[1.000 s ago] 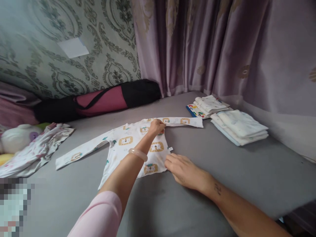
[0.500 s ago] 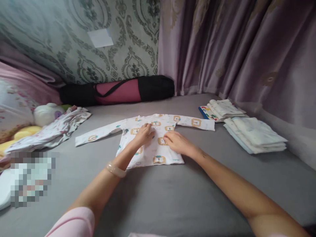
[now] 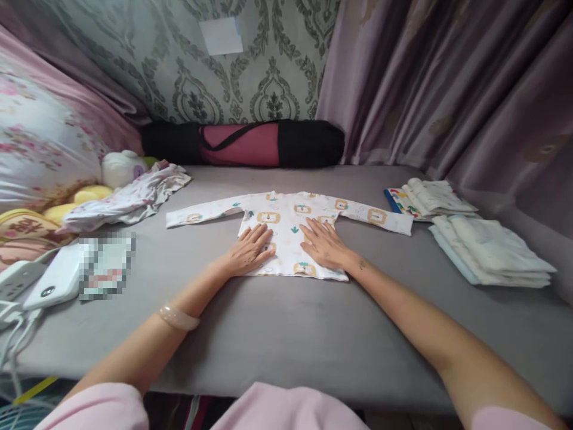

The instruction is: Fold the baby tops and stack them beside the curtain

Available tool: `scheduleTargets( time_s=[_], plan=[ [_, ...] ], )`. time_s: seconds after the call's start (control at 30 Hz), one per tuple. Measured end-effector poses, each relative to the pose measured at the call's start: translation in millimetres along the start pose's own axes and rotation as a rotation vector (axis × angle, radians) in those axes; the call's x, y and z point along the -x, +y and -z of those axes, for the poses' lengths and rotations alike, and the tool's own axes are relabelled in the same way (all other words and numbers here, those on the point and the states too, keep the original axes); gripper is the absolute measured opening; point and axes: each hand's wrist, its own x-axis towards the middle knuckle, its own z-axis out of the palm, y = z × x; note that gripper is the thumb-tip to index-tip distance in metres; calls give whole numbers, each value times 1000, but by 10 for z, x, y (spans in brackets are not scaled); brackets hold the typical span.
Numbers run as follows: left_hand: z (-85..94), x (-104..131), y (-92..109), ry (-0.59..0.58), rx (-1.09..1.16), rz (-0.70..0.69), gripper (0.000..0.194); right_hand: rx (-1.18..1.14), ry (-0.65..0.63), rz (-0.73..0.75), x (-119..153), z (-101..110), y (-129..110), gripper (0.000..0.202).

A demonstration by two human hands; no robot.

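A small white long-sleeved shirt with tan lion faces and green leaves lies spread on the grey bed sheet, both sleeves stretched out sideways. My left hand rests flat on the left part of its body, fingers apart. On the right part, my right hand lies flat too, its fingers spread and pointing away from me. Neither hand grips the cloth. The shirt's lower hem faces me, and the neckline is at the far side.
Folded cloths are stacked at the right, near another folded pile. A black and maroon long bag lies along the wall. To the left are a crumpled floral cloth, plush toys, a white power bank and a power strip.
My hands have moved apart, the left one outward and toward me, and both have flattened with fingers spread on the shirt. The camera view has shifted, showing more of the left side.
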Motion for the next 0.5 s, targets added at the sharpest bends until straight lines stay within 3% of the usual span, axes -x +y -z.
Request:
scheduleTargets(
  time_s=[0.23, 0.5],
  plan=[
    [113, 286, -139, -22, 59, -76, 77, -9, -67, 178, 453, 53, -105, 57],
    [322, 416, -189, -131, 144, -43, 71, -156, -190, 247, 769, 207, -270, 51]
  ],
)
